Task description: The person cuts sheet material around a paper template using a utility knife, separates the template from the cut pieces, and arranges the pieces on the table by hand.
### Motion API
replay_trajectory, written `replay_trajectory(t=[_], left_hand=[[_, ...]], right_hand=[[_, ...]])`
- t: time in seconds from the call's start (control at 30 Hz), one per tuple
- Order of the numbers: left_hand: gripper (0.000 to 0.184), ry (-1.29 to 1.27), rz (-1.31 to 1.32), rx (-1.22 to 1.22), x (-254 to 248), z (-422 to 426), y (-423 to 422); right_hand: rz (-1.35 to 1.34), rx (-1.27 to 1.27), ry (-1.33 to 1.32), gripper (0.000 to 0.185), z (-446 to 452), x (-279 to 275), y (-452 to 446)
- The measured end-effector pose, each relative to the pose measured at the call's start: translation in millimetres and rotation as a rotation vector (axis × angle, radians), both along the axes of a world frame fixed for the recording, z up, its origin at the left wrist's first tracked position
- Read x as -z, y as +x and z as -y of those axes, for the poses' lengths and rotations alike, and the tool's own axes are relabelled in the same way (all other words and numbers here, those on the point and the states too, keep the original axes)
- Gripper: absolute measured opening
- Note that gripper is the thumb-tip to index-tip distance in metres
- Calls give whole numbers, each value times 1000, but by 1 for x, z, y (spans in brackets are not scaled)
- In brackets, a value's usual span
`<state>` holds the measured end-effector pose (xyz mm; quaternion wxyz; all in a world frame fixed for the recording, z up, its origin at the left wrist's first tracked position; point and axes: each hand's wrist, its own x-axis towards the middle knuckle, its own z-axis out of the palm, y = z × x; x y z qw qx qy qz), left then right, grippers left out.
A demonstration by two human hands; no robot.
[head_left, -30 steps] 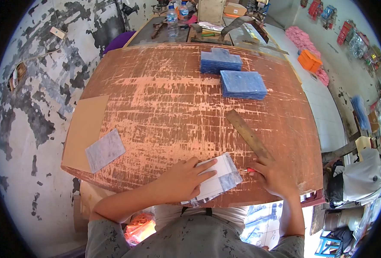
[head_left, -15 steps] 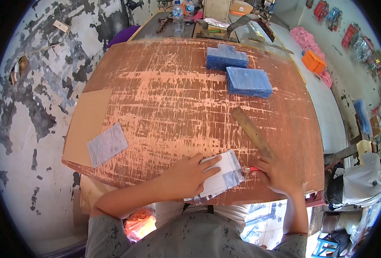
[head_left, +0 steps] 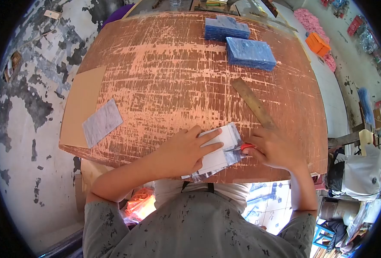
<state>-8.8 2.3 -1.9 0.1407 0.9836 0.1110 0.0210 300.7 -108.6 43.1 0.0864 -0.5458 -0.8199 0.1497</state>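
Observation:
My left hand lies palm down with its fingers spread, holding flat a white card near the table's front edge. Under the card is a grey marbled sheet, whose edges stick out around it. At the right edge of that sheet, my right hand is closed on red-handled scissors. Their blades reach in over the sheet, partly hidden by the fingers. Just beyond my right hand a worn, brownish ruler lies slanted on the table.
Two stacks of blue marbled sheets, a rear stack and a front stack, stand at the far right of the scratched table. On the left, a single grey sheet partly overlaps a brown board. A peeling wall borders the left.
The view has tipped downward, so the table appears higher. My right hand has brought the scissors slightly inward over the sheet's edge. My left hand stays on the card.

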Motion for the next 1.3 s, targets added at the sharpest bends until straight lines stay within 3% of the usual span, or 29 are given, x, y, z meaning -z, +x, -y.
replay_trajectory(t=[0.87, 1.17, 1.3], left_hand=[[82, 27, -26, 20, 1, 1, 3], [80, 28, -18, 28, -1, 2, 5], [79, 35, -40, 10, -3, 4, 5]], right_hand=[[-14, -57, -100, 31, -22, -3, 6], [-19, -90, -51, 23, -24, -4, 5], [0, -68, -89, 30, -25, -5, 4]])
